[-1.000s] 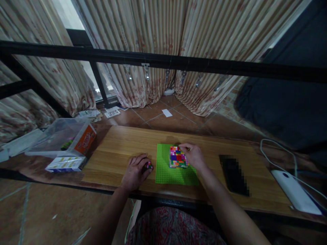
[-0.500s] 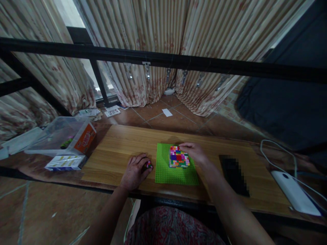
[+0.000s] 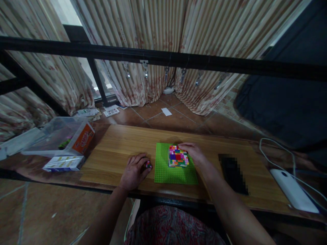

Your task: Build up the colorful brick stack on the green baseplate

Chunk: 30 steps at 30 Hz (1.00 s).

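Note:
A green studded baseplate (image 3: 163, 175) lies on the wooden board, and a multicoloured block of building bricks (image 3: 178, 157) stands on it. My right hand (image 3: 193, 151) reaches over from the right, its fingers together at the far top edge of the block. Whatever is between those fingertips is too small to make out. My left hand (image 3: 134, 170) rests on the wood left of the baseplate, its fingers curled round a few small building bricks (image 3: 148, 164) in pink and dark colours. Part of that handful is hidden under the fingers.
At the left stand a clear plastic bin (image 3: 51, 141) with some bricks inside and a small white-and-blue box (image 3: 63, 163). Right of my forearm lies a dark, pixelated flat object (image 3: 233, 175). Farther right is a white device (image 3: 293, 190) with a cable. A black rail (image 3: 163, 56) crosses above.
The view has shifted very slightly. Both hands stay in nearly the same places, the right at the block's far edge and the left round its small bricks.

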Each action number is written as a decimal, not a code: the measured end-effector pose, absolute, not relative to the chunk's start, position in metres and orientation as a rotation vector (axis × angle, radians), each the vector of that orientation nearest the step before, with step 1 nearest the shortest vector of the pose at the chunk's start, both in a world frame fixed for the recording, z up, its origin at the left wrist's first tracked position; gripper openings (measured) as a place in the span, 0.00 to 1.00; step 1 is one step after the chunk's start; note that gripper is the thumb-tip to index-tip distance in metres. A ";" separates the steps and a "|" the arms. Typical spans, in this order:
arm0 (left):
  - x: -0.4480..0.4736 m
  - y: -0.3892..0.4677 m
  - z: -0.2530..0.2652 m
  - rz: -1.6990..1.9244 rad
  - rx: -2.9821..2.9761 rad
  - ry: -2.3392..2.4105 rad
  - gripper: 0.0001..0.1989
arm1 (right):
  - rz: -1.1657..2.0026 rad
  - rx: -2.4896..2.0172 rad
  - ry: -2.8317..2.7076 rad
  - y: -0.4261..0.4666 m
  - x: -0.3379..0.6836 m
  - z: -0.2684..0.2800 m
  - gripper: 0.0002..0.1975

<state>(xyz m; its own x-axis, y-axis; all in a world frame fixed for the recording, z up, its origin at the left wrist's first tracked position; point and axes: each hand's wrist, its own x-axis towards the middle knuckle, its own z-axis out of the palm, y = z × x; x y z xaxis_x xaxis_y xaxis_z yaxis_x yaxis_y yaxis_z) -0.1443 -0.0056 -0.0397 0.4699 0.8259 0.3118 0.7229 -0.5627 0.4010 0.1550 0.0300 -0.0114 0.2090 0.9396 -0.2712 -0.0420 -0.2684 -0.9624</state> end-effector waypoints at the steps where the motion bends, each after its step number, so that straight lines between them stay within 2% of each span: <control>1: -0.144 -0.005 -0.040 0.708 2.504 1.339 0.14 | 1.242 -1.492 -0.901 0.030 0.155 -0.012 0.14; 15: -0.145 -0.005 -0.039 0.679 2.498 1.336 0.15 | 1.236 -1.419 -0.867 0.029 0.151 -0.017 0.13; 23: -0.144 -0.006 -0.038 0.704 2.504 1.326 0.15 | 1.200 -1.404 -0.910 0.022 0.153 -0.017 0.17; 26: -0.145 -0.007 -0.036 0.706 2.499 1.304 0.15 | 0.987 -1.390 -0.851 0.013 0.154 -0.012 0.18; 30: -0.145 -0.009 -0.035 0.706 2.466 1.295 0.14 | 0.584 -1.445 -0.925 -0.010 0.140 0.008 0.12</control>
